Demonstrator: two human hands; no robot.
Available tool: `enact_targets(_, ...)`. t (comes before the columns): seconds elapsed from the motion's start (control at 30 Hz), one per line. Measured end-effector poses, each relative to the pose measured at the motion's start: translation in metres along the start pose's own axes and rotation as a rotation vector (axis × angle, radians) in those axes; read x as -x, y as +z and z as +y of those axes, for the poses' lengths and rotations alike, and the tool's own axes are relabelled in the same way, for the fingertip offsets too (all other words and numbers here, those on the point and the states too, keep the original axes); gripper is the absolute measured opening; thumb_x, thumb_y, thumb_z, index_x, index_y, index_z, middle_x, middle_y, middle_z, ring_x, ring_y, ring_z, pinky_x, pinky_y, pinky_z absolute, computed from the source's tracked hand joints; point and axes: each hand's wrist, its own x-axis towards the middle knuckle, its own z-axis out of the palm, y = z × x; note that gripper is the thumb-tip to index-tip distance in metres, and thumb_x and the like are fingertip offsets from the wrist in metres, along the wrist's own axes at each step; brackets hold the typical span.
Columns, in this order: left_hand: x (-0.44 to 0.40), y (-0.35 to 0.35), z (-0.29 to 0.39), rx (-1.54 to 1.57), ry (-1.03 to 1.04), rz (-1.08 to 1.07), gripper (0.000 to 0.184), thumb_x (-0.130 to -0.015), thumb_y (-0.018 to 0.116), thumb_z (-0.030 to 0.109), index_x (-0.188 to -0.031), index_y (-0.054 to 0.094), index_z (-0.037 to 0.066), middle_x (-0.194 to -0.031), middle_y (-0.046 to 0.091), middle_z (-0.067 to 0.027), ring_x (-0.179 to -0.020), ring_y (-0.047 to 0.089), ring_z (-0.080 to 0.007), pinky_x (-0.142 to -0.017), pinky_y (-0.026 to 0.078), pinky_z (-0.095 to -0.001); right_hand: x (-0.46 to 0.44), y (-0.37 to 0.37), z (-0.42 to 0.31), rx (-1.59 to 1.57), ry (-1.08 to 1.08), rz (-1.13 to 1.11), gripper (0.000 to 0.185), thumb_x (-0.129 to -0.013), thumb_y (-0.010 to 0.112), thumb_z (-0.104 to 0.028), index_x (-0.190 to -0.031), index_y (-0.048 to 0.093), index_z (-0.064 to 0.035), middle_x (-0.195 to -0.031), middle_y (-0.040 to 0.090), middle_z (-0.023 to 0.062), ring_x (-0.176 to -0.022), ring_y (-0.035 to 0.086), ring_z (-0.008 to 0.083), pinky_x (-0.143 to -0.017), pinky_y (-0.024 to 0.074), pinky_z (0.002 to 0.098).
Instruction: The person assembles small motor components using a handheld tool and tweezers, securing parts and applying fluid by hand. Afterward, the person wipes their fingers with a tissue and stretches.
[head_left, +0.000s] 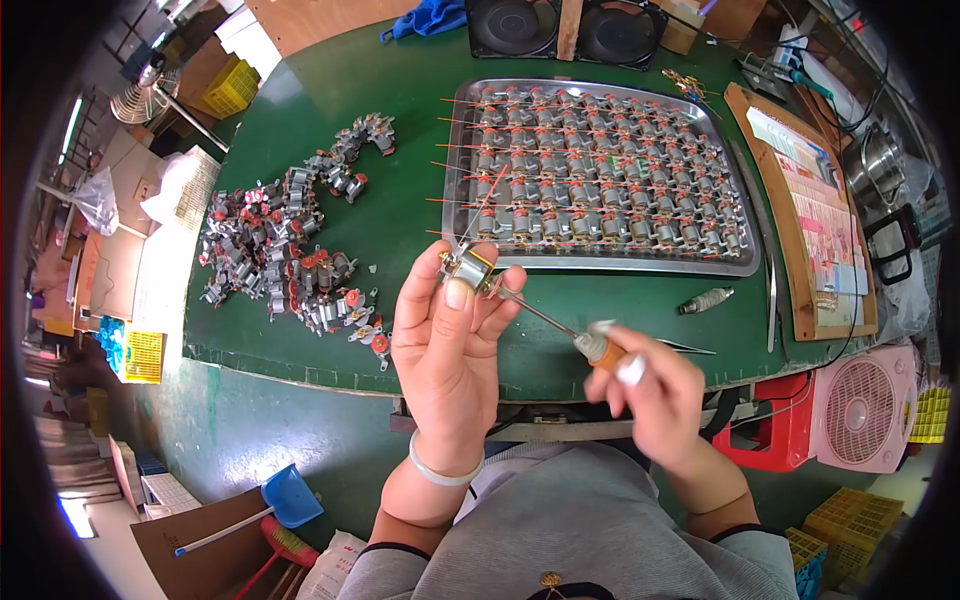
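Note:
My left hand (447,335) holds a small silver metal part (467,268) upright between thumb and fingers, just in front of the tray's lower left corner. A thin red-tipped wire stands up from it. In my right hand (650,385) is a screwdriver (545,316) with an orange handle; its shaft reaches to the right side of the metal part. The metal tray (600,262) behind holds rows of similar parts with red wires. To the left on the green table (300,110) lies a loose heap of such parts (270,245).
Two black fans (513,27) stand at the back. A wooden-framed board (790,215) lies at the right, beside long metal tweezers (771,300). A small cylindrical item (706,300) rests before the tray. A pink fan (862,410) and red stool (780,435) stand below right.

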Motion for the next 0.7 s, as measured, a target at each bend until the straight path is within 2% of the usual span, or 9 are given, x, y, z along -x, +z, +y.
enact_targets(0.1,0.002,-0.002,0.0,-0.044,0.04,-0.025,0.032,-0.09,0.048,0.012,-0.122,0.043,0.005,-0.113,0.055,-0.0163,-0.094,0.06,-0.0246,-0.075,0.053,-0.0295,-0.009,-0.01,0.009,-0.857,0.384,-0.18,0.031,-0.094,0.036,-0.019,-0.111,0.05,0.0034,-0.078,0.053,0.0077,-0.043,0.038,0.0086,-0.044,0.0341,0.02)
enact_targets(0.13,0.001,-0.002,0.0,-0.035,0.061,-0.018,0.032,-0.09,0.048,0.011,-0.122,0.043,0.006,-0.112,0.055,-0.0163,-0.094,0.061,-0.0253,-0.076,0.053,-0.0303,-0.009,-0.004,-0.003,-0.784,0.386,-0.099,0.028,-0.094,0.038,-0.019,-0.108,0.047,0.0029,-0.073,0.049,0.0049,-0.044,0.033,0.0064,-0.043,0.0322,0.0201)
enact_targets(0.2,0.001,-0.002,0.0,-0.046,0.06,-0.001,0.031,-0.09,0.049,0.011,-0.121,0.045,0.007,-0.112,0.056,-0.0165,-0.093,0.061,-0.0272,-0.075,0.053,-0.0309,-0.01,0.01,0.005,-0.237,-0.091,0.104,0.023,-0.093,0.042,-0.016,-0.106,0.046,0.0016,-0.06,0.044,0.0021,-0.044,0.033,0.0047,-0.043,0.0307,0.0196)
enact_targets(0.3,0.002,-0.002,-0.004,-0.041,0.061,0.005,0.032,-0.089,0.051,0.01,-0.12,0.045,0.007,-0.111,0.056,-0.0169,-0.092,0.061,-0.0288,-0.074,0.053,-0.0318,-0.008,0.004,0.006,0.152,-0.289,0.229,0.019,-0.093,0.045,-0.018,-0.093,0.049,0.0006,-0.054,0.043,0.0007,-0.044,0.037,0.0045,-0.041,0.0285,0.0195)
enact_targets(0.4,0.004,-0.002,-0.004,-0.037,0.07,-0.033,0.033,-0.089,0.051,0.01,-0.12,0.044,0.006,-0.111,0.056,-0.0171,-0.091,0.061,-0.0294,-0.073,0.052,-0.032,-0.009,-0.008,-0.006,-0.346,0.238,0.035,0.034,-0.095,0.041,-0.027,-0.082,0.054,0.0019,-0.053,0.043,0.0003,-0.041,0.035,0.0051,-0.038,0.0268,0.0203)
enact_targets(0.43,0.004,0.0,-0.003,-0.084,0.079,-0.048,0.03,-0.091,0.048,0.012,-0.12,0.046,0.009,-0.11,0.057,-0.0135,-0.091,0.06,-0.0229,-0.071,0.051,-0.0275,-0.011,-0.015,0.003,-0.554,0.334,-0.116,0.038,-0.094,0.038,-0.033,-0.092,0.052,0.0022,-0.056,0.044,0.0012,-0.044,0.036,0.0058,-0.04,0.0285,0.0214)
enact_targets(0.5,0.003,-0.001,0.0,-0.025,0.068,-0.018,0.033,-0.088,0.052,0.009,-0.12,0.044,0.006,-0.111,0.057,-0.0173,-0.092,0.061,-0.0296,-0.075,0.052,-0.033,-0.009,-0.007,-0.001,-0.742,0.337,-0.105,0.031,-0.092,0.046,-0.027,-0.102,0.047,0.0022,-0.062,0.046,0.0025,-0.05,0.038,0.0056,-0.044,0.0317,0.0214)
enact_targets(0.6,0.002,0.003,0.001,-0.071,0.096,-0.005,0.03,-0.09,0.05,0.011,-0.119,0.046,0.007,-0.111,0.056,-0.0159,-0.093,0.06,-0.0272,-0.075,0.052,-0.0319,-0.008,0.005,0.011,0.04,-0.28,0.125,0.024,-0.087,0.054,-0.011,-0.105,0.045,0.0022,-0.065,0.047,0.0029,-0.055,0.039,0.0048,-0.049,0.0351,0.0206)
enact_targets(0.7,0.003,0.003,0.001,-0.096,0.097,-0.012,0.029,-0.09,0.049,0.012,-0.118,0.046,0.007,-0.111,0.056,-0.0155,-0.093,0.06,-0.0272,-0.075,0.052,-0.032,-0.007,-0.004,-0.001,0.071,-0.014,0.046,0.02,-0.089,0.05,-0.014,-0.101,0.048,0.0025,-0.063,0.047,0.0025,-0.053,0.039,0.005,-0.049,0.0349,0.0206)
